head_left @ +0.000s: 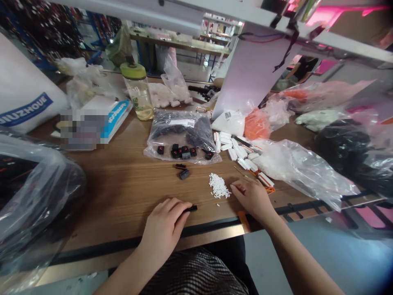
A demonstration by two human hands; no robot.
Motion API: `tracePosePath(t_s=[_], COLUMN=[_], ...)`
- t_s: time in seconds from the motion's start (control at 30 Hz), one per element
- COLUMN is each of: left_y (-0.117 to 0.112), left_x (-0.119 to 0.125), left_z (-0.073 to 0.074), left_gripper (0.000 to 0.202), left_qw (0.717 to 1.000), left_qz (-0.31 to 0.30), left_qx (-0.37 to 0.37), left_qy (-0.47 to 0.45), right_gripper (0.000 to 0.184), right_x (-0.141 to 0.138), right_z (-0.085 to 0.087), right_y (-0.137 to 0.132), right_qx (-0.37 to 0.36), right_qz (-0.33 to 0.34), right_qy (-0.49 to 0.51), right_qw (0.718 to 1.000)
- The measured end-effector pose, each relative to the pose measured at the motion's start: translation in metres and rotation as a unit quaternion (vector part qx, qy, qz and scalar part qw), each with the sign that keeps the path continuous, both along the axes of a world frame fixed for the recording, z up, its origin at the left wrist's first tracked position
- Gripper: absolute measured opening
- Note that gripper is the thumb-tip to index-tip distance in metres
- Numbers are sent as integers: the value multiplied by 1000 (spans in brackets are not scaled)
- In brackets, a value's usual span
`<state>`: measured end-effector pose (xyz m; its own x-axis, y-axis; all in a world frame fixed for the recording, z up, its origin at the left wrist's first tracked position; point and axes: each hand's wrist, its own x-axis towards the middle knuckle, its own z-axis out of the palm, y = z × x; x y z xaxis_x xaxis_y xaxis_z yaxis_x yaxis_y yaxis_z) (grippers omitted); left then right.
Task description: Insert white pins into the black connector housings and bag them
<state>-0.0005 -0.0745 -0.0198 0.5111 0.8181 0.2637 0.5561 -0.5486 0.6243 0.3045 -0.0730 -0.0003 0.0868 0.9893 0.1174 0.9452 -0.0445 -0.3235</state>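
My left hand (166, 223) rests on the wooden table (123, 192) near its front edge, fingers curled round a small black connector (190, 208) that sticks out past the fingertips. My right hand (251, 196) lies palm down, fingers together, its fingertips touching the edge of a little heap of tiny white pieces (218, 187). What is under its fingers I cannot see. Two more black connectors (183, 171) lie loose just beyond the heap.
A clear bag of black connectors (182, 137) sits mid-table, with white connectors (238, 153) and plastic bags (294, 164) to the right. A drink bottle (138, 92), a white box (92, 121) and a big dark bag (27, 184) stand on the left.
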Motion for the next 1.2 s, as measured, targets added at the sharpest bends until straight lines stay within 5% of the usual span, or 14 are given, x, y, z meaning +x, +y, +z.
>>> tracePosePath(t_s=[0.13,0.43,0.63,0.77,1.0,1.2], left_y=[1,1,1,1,-1,0], left_x=[-1,1,2,1,1,3], left_z=[0,2,6,4,7,9], left_gripper=[18,13,15,12,10,13], left_qw=[1000,1000,999,999,999,999], left_qz=[-3,19,24,26,25,27], left_qx=[-1,-18,-35,-40,-36,-40], left_qy=[-4,2,-8,-3,-3,-3], right_gripper=[32,26,21,18,11,10], right_x=[6,24,24,-5,-97,-112], right_z=[2,-8,-8,6,16,14], right_y=[4,-1,0,-5,-23,-23], right_qx=[-31,-39,-38,-39,29,26], right_qz=[-36,0,7,1,180,203], right_qy=[23,122,95,126,227,206], right_qw=[999,992,995,991,957,957])
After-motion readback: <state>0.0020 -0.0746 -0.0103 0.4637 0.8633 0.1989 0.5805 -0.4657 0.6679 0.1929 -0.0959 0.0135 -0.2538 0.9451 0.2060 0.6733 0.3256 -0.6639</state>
